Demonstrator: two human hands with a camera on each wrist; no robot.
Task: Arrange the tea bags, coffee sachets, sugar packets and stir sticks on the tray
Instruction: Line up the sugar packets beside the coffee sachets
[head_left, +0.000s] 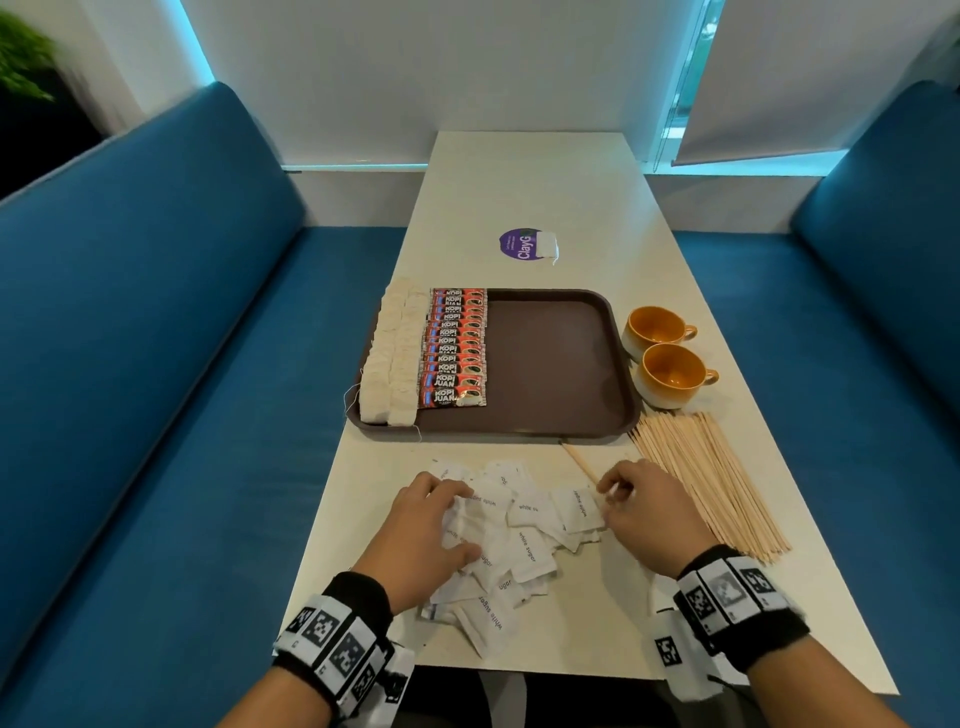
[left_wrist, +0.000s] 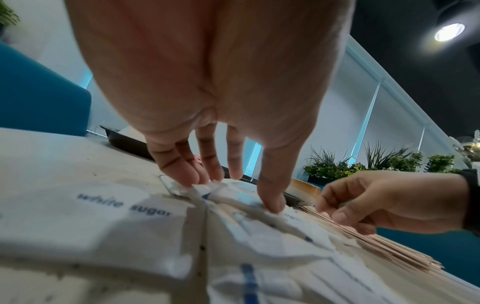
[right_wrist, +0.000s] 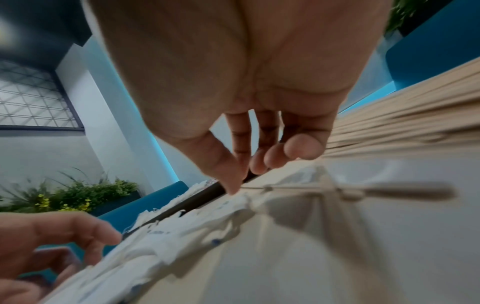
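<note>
White sugar packets (head_left: 524, 540) lie in a loose heap on the table near its front edge. My left hand (head_left: 460, 519) is on the heap's left side, fingertips and thumb pinching a bunched packet (left_wrist: 207, 188). My right hand (head_left: 608, 499) is at the heap's right end, fingers loosely curled, its thumb tip touching a packet's edge (right_wrist: 245, 200). Behind the heap is the brown tray (head_left: 550, 364). Tea bags (head_left: 392, 353) fill its left edge in rows, with red coffee sachets (head_left: 456, 348) lined up beside them. Wooden stir sticks (head_left: 711, 483) lie on the table to the right.
Two orange cups (head_left: 662, 353) stand right of the tray. One stray stick (head_left: 579, 460) lies between the tray and the packets. A single tea bag (head_left: 546, 245) rests on a purple sticker farther back. Blue benches (head_left: 156, 338) flank the narrow table.
</note>
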